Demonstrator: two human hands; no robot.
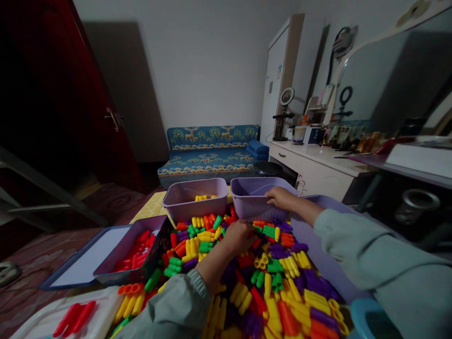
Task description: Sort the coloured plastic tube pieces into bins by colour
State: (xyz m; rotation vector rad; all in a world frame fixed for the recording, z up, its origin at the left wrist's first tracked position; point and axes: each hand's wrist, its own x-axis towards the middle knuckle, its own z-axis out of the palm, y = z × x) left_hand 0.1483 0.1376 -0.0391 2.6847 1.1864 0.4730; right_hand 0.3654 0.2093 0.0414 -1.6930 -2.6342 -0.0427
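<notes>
Two bins (pixel 196 205) (pixel 259 207) stand behind the heaped pieces (pixel 271 282), before the sofa (pixel 212 153).

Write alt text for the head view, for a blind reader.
A person's left hand reaches into a heap of multicolored pieces; the right hand is at the edge of a purple bin beyond it.

Worn on the head, looking forward and down across a pile of plastic pieces (pixel 273 310). Set close above the near edge of the pile, only a little farther from the left hand (pixel 240 237) and right hand (pixel 280 197). Facing past two purple bins (pixel 247 205) almost squarely toward a blue patterned sofa (pixel 212 160), well apart in the background against a pale wall (pixel 212 61). Wide enough to take in a dark red door (pixel 77 84) at picture left and a mirror (pixel 384 80) at picture right.
</notes>
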